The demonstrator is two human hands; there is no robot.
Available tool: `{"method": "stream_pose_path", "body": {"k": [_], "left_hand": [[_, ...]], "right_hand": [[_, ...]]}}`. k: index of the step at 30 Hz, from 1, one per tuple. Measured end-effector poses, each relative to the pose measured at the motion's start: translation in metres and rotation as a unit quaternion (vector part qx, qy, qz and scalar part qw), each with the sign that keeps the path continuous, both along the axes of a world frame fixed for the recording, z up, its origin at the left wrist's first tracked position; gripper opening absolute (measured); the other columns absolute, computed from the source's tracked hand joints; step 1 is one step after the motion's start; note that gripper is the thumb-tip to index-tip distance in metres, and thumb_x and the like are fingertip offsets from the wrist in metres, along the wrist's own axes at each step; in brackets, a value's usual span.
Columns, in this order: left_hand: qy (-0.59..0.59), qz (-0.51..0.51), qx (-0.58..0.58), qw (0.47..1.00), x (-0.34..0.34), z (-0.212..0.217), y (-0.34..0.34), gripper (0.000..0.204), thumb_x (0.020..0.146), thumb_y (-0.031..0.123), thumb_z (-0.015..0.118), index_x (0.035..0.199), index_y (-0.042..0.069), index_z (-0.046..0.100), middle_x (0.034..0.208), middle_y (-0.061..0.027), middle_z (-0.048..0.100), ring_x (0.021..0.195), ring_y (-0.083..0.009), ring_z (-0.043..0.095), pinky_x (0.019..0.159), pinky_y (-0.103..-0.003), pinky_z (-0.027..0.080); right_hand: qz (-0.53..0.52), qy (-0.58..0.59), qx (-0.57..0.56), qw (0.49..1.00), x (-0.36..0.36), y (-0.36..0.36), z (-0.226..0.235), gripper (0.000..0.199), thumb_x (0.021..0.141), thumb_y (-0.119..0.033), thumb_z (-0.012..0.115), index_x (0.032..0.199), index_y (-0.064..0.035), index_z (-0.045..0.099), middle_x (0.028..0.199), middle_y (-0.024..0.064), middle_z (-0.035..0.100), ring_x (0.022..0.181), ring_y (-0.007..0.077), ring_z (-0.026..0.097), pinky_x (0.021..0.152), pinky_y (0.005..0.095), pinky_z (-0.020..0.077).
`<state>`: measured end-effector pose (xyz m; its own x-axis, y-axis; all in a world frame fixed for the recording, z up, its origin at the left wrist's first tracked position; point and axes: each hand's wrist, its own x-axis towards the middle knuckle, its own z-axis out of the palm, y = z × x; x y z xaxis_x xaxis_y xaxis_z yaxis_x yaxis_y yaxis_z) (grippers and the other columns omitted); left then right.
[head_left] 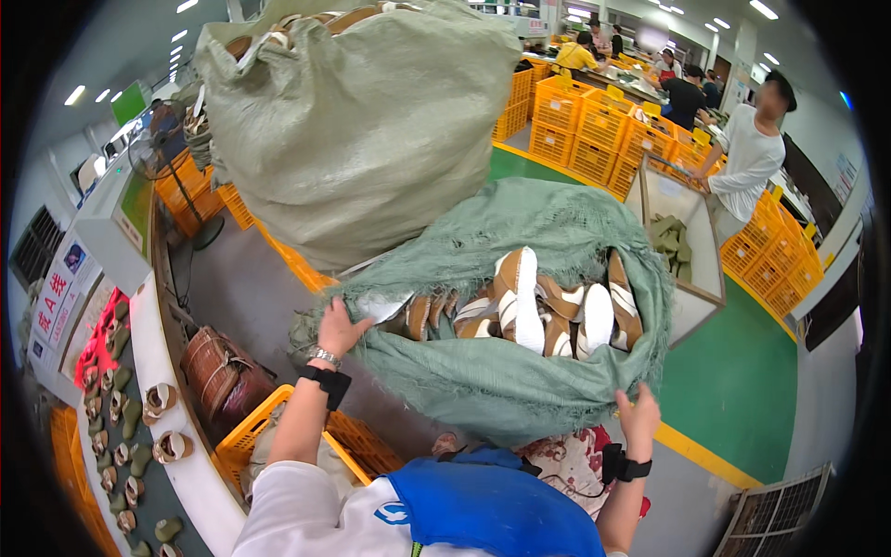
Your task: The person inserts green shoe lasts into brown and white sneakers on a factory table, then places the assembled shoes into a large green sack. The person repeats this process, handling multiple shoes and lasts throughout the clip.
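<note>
From your head camera, your left hand (340, 327) grips the near-left rim of the green sack (520, 371), its fingers curled tight over the frayed edge beside a patch of white lining. A watch and a black strap sit on that wrist. Your right hand (639, 416) holds the sack's lower right edge, fingers closed on the cloth and thumb up; a black strap wraps that wrist too.

The sack lies open in front of you, its mouth facing up, sagging between your two hands. Inside it you can see a heap of shoes (529, 306), tan and brown with white soles, piled at all angles; several lie sole-up near the middle.

Behind the green sack stands a far larger pale sack (362, 130), stuffed full and touching the green one at its back rim, with more tan shoes showing at its top.

Below your left forearm sits an orange crate (255, 436), partly hidden by your sleeve. To your left runs a white counter (176, 464) with single shoes laid along it in a row.

To the right of the sack a wooden bin (691, 278) holds a few olive pieces. Beyond it, stacks of orange crates (594, 130) fill the floor, and a person in a white shirt (747, 162) stands beside them.
</note>
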<state>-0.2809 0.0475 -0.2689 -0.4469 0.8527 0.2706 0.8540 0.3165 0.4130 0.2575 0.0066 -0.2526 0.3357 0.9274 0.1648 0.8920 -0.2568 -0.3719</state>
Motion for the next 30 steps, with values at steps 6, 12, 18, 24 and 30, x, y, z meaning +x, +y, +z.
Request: {"method": "stream_pose_path", "body": {"k": [6, 12, 18, 24, 30], "left_hand": [[-0.379, -0.108, -0.065, 0.917, 0.018, -0.020, 0.014, 0.089, 0.068, 0.009, 0.072, 0.140, -0.011, 0.023, 0.130, -0.0243, 0.047, 0.120, -0.0290, 0.048, 0.099, -0.033, 0.040], [-0.677, -0.230, -0.029, 0.699, 0.029, -0.005, -0.011, 0.061, 0.073, -0.012, 0.052, 0.133, -0.002, 0.043, 0.120, -0.0073, 0.058, 0.109, -0.0175, 0.055, 0.094, -0.029, 0.043], [-0.717, -0.001, 0.263, 0.646, -0.002, -0.046, 0.057, 0.031, 0.082, -0.003, 0.050, 0.112, -0.002, 0.057, 0.099, -0.0086, 0.065, 0.085, -0.0186, 0.063, 0.077, -0.031, 0.051], [-0.294, -0.030, 0.168, 0.940, -0.002, -0.088, 0.100, 0.041, 0.084, 0.013, 0.056, 0.120, -0.004, 0.049, 0.100, -0.0213, 0.064, 0.095, -0.0411, 0.060, 0.086, -0.042, 0.047], [-0.322, -0.148, 0.139, 0.925, 0.010, -0.062, 0.101, 0.067, 0.085, 0.038, 0.063, 0.131, -0.005, 0.042, 0.125, -0.0251, 0.052, 0.120, -0.0358, 0.048, 0.101, -0.037, 0.036]], "right_hand": [[0.373, 0.130, 0.151, 0.906, -0.117, 0.037, 0.064, 0.032, 0.077, -0.009, 0.068, 0.108, -0.0018, 0.061, 0.097, 0.0162, 0.064, 0.085, 0.0330, 0.063, 0.075, 0.0380, 0.0509], [0.531, -0.015, 0.073, 0.844, -0.248, 0.124, 0.059, 0.068, 0.076, -0.010, 0.067, 0.137, -0.0167, 0.039, 0.130, 0.0233, 0.044, 0.101, 0.0384, 0.058, 0.080, 0.0423, 0.0509], [0.429, -0.192, 0.086, 0.878, -0.305, 0.217, 0.055, 0.078, 0.072, -0.029, 0.075, 0.139, -0.0273, 0.037, 0.143, 0.0212, 0.031, 0.123, 0.0419, 0.039, 0.096, 0.0486, 0.0403], [0.485, -0.203, 0.179, 0.831, -0.308, 0.267, 0.055, 0.058, 0.072, -0.036, 0.073, 0.122, -0.0175, 0.050, 0.135, 0.0202, 0.040, 0.124, 0.0387, 0.039, 0.097, 0.0512, 0.0348], [0.507, -0.100, 0.107, 0.850, -0.287, 0.333, 0.066, 0.027, 0.075, -0.012, 0.060, 0.101, -0.0089, 0.059, 0.084, 0.0182, 0.065, 0.084, 0.0389, 0.061, 0.078, 0.0453, 0.0478]]}}
